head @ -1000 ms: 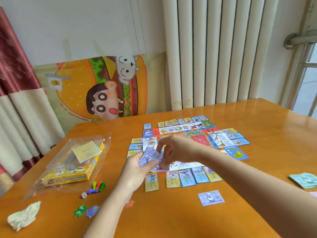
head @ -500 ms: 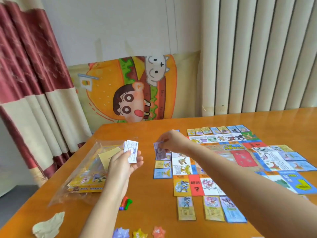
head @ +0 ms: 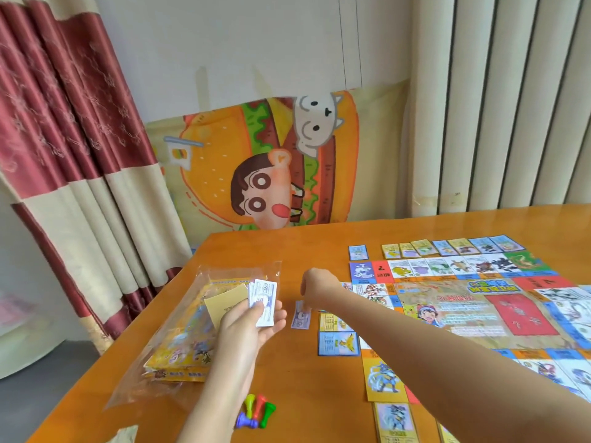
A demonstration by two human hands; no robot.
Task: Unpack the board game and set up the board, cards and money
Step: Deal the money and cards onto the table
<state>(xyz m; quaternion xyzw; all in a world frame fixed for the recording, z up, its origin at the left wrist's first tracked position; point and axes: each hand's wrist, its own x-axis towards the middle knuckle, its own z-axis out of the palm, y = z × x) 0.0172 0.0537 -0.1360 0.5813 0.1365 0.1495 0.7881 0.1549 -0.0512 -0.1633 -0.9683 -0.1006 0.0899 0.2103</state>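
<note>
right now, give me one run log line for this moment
left hand: holds banknote stack | right hand: touches single banknote on table | board: unfolded

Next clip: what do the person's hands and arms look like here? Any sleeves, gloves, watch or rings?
Both are bare. The left hand and right hand wear no gloves, and no ring shows on either. The left forearm and right forearm are uncovered as far as the frame's edge: no sleeve, watch, bracelet or marking is in view.
</note>
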